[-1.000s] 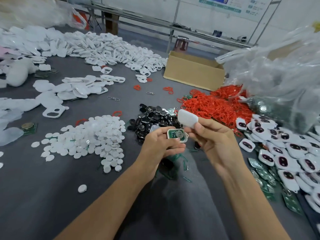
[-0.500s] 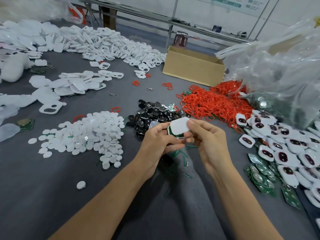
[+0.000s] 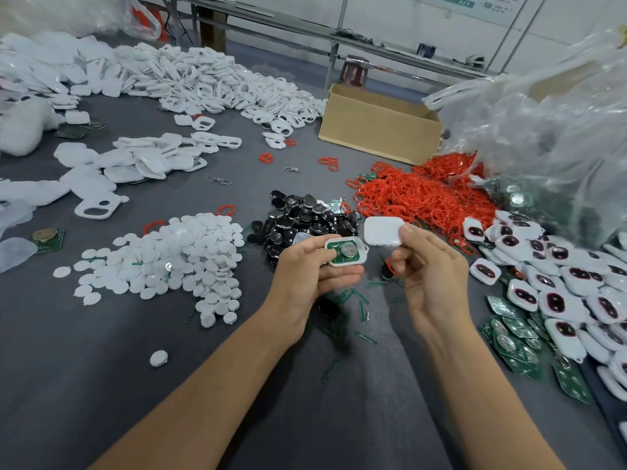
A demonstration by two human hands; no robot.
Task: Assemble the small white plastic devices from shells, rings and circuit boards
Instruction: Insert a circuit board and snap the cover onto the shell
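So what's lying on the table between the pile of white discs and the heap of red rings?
A pile of small black pieces, shown in the head view.

The right grip (image 3: 431, 276) has lifted the white cover (image 3: 381, 231) away to 2 o'clock of the base shell (image 3: 360, 246) in the left grip (image 3: 305, 273), baring the green circuit board (image 3: 337, 260) covered 0.5 seconds ago.

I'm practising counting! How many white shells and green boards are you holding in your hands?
White shells: 2, a base in the left hand, a lid in the right hand
Green circuit board: 1
Total: 3
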